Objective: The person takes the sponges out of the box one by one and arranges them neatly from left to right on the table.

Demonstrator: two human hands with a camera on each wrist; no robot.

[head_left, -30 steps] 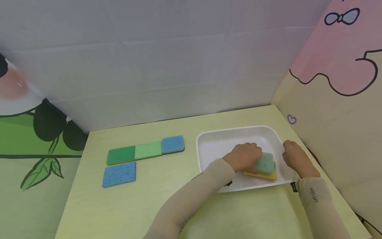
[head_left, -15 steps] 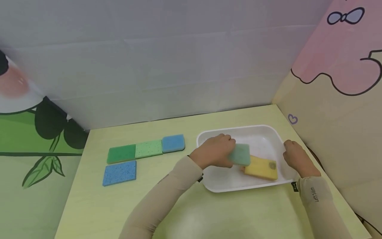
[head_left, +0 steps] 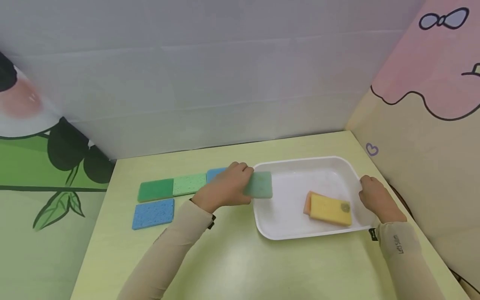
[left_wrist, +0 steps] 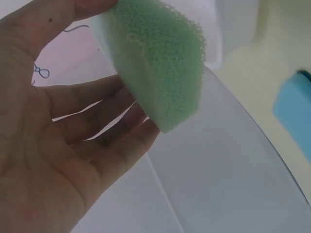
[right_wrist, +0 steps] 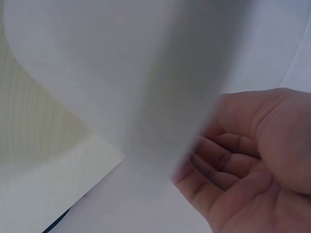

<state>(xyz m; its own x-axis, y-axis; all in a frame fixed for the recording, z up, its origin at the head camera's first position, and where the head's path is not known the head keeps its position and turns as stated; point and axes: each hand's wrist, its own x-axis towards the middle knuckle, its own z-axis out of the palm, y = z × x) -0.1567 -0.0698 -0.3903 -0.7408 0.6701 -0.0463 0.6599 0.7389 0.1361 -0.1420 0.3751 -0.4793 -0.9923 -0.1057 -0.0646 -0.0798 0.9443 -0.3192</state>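
Observation:
My left hand (head_left: 226,185) pinches a pale green sponge (head_left: 261,185) by its left end, over the left rim of the white tray (head_left: 268,233). Thumb and fingertips press the edges of this sponge (left_wrist: 163,63) in the left wrist view. On the tray's right side, my right hand (head_left: 381,199) grips the rim; the right wrist view has its fingers (right_wrist: 199,189) curled at the blurred tray wall (right_wrist: 97,73). Inside the tray lies a yellow sponge (head_left: 328,208) with a round grey mark, partly covering an orange sponge (head_left: 307,203).
Left of the tray, a dark green sponge (head_left: 155,191), a speckled light green sponge (head_left: 188,184) and a blue sponge (head_left: 215,172) form a row. The left hand partly hides the blue one. A speckled blue sponge (head_left: 153,213) lies in front. Walls stand behind and right.
My left hand has lifted the pale green sponge off the yellow one and carried it left to the tray's left rim. The orange sponge has come into sight. My right hand stays at the rim.

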